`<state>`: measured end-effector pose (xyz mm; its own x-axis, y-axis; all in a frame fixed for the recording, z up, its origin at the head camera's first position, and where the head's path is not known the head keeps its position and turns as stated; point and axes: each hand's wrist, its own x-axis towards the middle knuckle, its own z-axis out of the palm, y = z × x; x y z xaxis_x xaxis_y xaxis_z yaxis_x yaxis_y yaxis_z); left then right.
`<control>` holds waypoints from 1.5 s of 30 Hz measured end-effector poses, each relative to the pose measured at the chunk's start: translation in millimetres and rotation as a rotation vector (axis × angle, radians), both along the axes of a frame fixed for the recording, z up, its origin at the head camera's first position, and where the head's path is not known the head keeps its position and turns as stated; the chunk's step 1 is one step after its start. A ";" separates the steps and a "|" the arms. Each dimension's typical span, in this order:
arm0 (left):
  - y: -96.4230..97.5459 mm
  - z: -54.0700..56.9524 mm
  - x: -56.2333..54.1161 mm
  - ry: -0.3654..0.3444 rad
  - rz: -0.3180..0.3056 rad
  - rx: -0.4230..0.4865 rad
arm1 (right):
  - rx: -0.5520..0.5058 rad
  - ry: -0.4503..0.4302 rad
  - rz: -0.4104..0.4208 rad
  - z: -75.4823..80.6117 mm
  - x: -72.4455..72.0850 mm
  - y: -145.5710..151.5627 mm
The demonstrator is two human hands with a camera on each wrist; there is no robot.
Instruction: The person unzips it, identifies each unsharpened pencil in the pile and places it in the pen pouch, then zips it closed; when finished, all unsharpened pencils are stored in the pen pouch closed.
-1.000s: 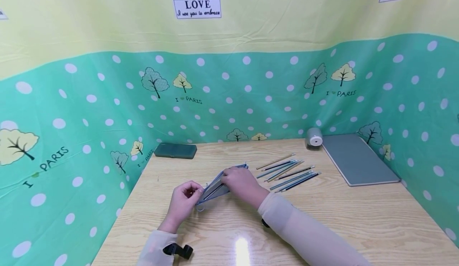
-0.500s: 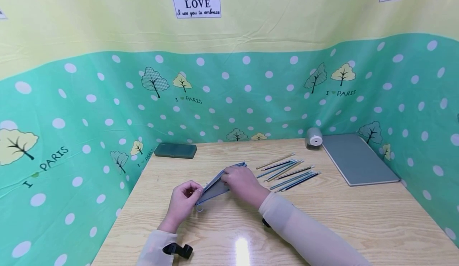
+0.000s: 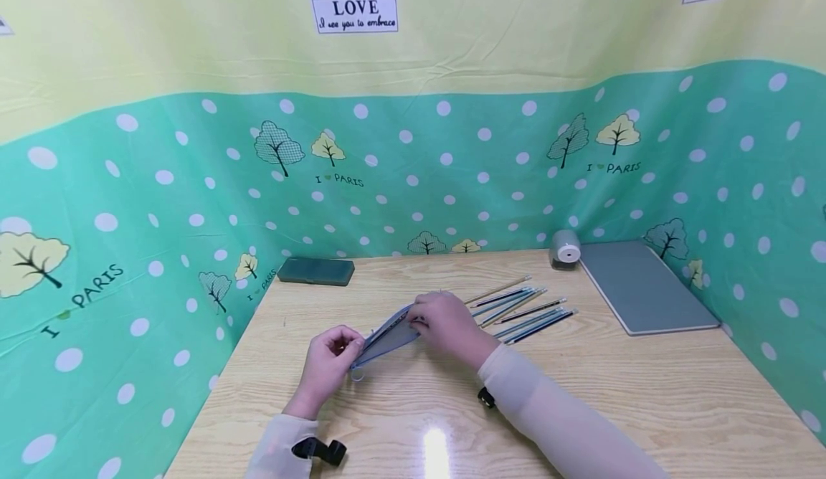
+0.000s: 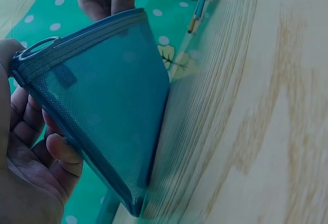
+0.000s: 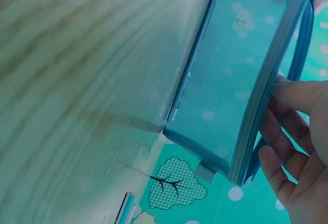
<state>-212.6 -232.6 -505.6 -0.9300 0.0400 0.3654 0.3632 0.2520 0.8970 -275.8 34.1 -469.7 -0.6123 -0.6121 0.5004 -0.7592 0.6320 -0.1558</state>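
A blue see-through mesh zip pouch (image 3: 387,343) stands on edge over the table, its zipped mouth parted at the top. My left hand (image 3: 330,364) pinches its left corner, beside a zip ring (image 4: 41,47). At the other end is my right hand (image 3: 445,325), fingers loosely bent at the parted zip edge, with no pencil showing between them. In the right wrist view, the right thumb and fingers (image 5: 289,155) lie right at the zip strip (image 5: 256,116). Dark slim contents show along the pouch's bottom. Several pencils (image 3: 516,314) lie on the table just right of the pouch.
A dark green pencil case (image 3: 316,272) lies at the table's back left. A grey and white pencil sharpener (image 3: 565,251) stands at the back right, beside a flat grey board (image 3: 645,289). A patterned curtain (image 3: 387,149) surrounds the wooden table (image 3: 581,400).
A pencil seen in the pouch's mouth under the right hand has dropped out of sight inside. The right hand has since shifted slightly right; the left hand keeps its pinch.
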 end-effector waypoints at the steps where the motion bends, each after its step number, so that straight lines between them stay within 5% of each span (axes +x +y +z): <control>1: -0.1 0.1 0.1 -0.002 0.000 0.002 | -0.007 -0.015 -0.005 0.6 -0.3 1.4; 21: -3.1 -0.6 0.0 0.018 -0.009 -0.012 | -0.189 -0.238 -0.057 13.9 -7.4 41.3; 45: -5.3 -3.5 -3.2 -0.013 0.040 -0.010 | -0.290 -0.301 -0.216 28.6 -32.3 108.0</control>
